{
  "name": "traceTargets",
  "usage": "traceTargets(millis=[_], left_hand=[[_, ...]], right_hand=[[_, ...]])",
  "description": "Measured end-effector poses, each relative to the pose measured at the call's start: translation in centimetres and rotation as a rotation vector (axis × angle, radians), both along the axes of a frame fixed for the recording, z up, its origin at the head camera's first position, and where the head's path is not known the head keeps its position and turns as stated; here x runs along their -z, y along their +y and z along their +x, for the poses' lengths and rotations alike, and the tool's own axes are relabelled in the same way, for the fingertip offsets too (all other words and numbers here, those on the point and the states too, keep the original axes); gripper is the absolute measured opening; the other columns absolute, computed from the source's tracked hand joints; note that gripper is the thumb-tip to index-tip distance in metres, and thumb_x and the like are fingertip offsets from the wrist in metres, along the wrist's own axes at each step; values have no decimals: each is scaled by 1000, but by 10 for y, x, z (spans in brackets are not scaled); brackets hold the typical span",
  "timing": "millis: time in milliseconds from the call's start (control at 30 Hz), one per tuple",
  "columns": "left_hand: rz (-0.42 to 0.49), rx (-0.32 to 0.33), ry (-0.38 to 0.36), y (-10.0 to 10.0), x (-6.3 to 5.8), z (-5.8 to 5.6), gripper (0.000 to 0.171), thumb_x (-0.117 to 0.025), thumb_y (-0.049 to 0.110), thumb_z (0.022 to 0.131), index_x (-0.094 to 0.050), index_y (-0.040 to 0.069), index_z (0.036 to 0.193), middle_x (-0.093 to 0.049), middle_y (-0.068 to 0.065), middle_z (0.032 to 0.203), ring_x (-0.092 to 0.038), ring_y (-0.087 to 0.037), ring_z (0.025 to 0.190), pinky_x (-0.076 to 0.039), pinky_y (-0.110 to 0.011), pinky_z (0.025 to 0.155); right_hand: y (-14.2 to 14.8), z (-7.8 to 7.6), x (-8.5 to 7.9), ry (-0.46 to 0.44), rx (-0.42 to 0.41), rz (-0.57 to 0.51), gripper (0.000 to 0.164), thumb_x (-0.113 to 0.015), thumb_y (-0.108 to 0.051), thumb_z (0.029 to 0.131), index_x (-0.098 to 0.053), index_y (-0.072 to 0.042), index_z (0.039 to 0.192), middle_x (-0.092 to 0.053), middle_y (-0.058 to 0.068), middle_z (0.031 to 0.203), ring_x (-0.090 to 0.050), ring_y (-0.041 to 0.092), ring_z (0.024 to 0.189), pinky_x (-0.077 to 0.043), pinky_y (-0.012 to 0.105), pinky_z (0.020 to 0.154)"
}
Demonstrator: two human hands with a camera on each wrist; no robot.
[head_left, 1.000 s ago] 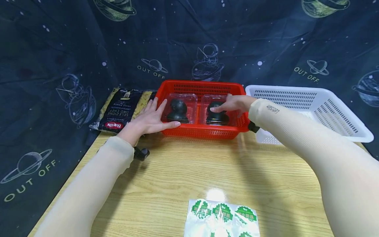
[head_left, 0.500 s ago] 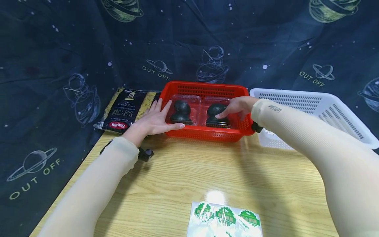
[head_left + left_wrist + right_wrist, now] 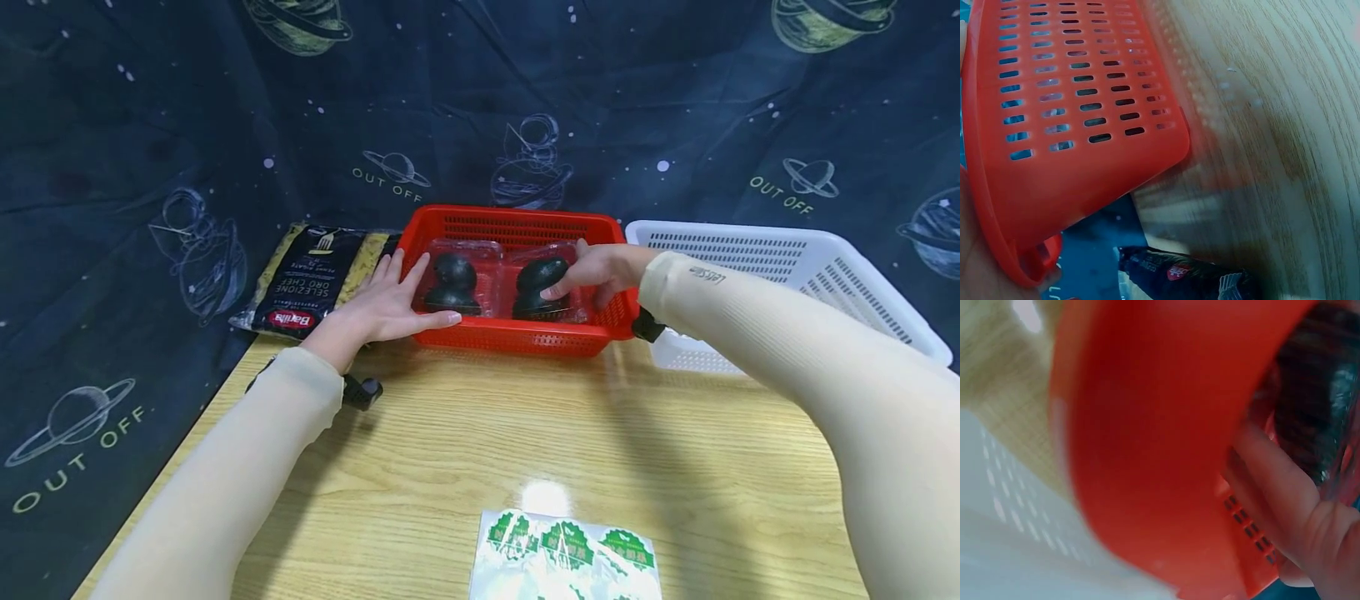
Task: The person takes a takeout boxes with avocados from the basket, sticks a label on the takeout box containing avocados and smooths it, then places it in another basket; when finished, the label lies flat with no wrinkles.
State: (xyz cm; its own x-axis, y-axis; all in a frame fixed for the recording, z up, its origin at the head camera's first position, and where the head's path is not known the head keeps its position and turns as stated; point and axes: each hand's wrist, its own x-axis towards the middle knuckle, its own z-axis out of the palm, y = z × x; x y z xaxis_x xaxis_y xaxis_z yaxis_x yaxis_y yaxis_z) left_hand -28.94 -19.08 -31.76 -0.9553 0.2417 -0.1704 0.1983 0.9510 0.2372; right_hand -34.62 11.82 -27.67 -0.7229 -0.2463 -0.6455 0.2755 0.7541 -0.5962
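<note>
Inside the red plastic basket (image 3: 517, 327) lie two clear plastic clamshell boxes side by side, each with dark avocado-like fruits. My right hand (image 3: 596, 271) reaches over the basket's right end and grips the right box (image 3: 542, 287), its thumb across the top and its fingers at the far side. That box sits slightly tilted. The left box (image 3: 456, 282) lies flat. My left hand (image 3: 378, 308) rests with spread fingers on the basket's left end, its thumb along the front rim. In the right wrist view, fingers (image 3: 1297, 500) lie against the box's side, partly behind the red wall.
A black and yellow Barilla pasta bag (image 3: 307, 279) lies left of the basket. A white perforated basket (image 3: 862, 283) stands to its right. Near the table's front is a sheet of green stickers (image 3: 566, 554). A dark printed cloth (image 3: 450, 92) hangs behind.
The right box has shifted and turned a little in the basket under my right hand. My left hand stays at the basket's left end. The head view moved slightly.
</note>
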Motion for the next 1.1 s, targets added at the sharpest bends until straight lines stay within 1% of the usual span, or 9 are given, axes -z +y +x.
traceTargets(millis=[67,133,333,400,567,633,833,1000,1100], left_hand=[[2,1,0,0,0,0,117,-43,89,67,4,26,154,12,-15,159,10,-40,143,-6,-65,109],[2,-1,-1,-1,0,0,117,-43,89,67,5,27,154,12,-15,159,11,-40,143,-6,-65,109],[1,-5,6,-1,1,0,117,-43,89,67,5,27,154,11,-15,159,11,-40,143,-7,-65,109],[2,-6,4,0,1,0,116,-43,88,67,5,27,154,12,-15,159,11,-40,143,-6,-65,109],[0,0,1,0,1,0,116,-42,89,68,6,27,153,12,-16,158,11,-41,143,-5,-66,109],[-2,1,1,0,1,0,116,-41,89,68,6,27,153,12,-15,158,11,-41,143,-6,-66,109],[-2,-10,1,-1,1,0,116,-41,90,66,5,28,153,11,-15,159,10,-41,143,-7,-66,109],[-6,-13,2,0,1,0,116,-40,90,66,6,28,153,11,-14,159,9,-40,143,-7,-66,109],[-7,-7,6,1,1,0,116,-40,89,67,5,27,154,11,-15,159,9,-41,143,-7,-66,109]], right_hand=[[-2,2,-1,16,-1,0,120,-75,-30,82,24,-13,148,-15,20,151,-47,39,120,-45,50,97],[-4,3,-1,28,-11,-4,120,-74,-28,84,28,-14,146,-14,20,151,-46,38,120,-45,49,97],[-4,6,2,43,21,-41,121,-73,-26,84,30,-22,146,-10,17,152,-43,37,121,-45,49,98],[-3,6,4,54,31,-62,120,-73,-26,84,29,-27,146,-13,17,152,-44,36,120,-45,49,97],[0,7,6,73,24,-101,117,-71,-27,85,29,-34,145,-25,16,148,-49,34,114,-46,49,95],[0,7,6,71,24,-102,116,-71,-27,85,28,-35,145,-25,15,148,-49,34,115,-46,49,96],[-2,9,2,42,45,-110,119,-74,-25,83,26,-35,146,-14,15,153,-41,37,124,-44,51,97],[-2,10,2,23,65,-108,120,-74,-23,83,26,-35,146,-12,16,154,-44,40,123,-45,51,96],[0,12,1,43,82,-107,117,-73,-24,83,25,-34,147,-13,17,154,-43,40,123,-46,52,94]])
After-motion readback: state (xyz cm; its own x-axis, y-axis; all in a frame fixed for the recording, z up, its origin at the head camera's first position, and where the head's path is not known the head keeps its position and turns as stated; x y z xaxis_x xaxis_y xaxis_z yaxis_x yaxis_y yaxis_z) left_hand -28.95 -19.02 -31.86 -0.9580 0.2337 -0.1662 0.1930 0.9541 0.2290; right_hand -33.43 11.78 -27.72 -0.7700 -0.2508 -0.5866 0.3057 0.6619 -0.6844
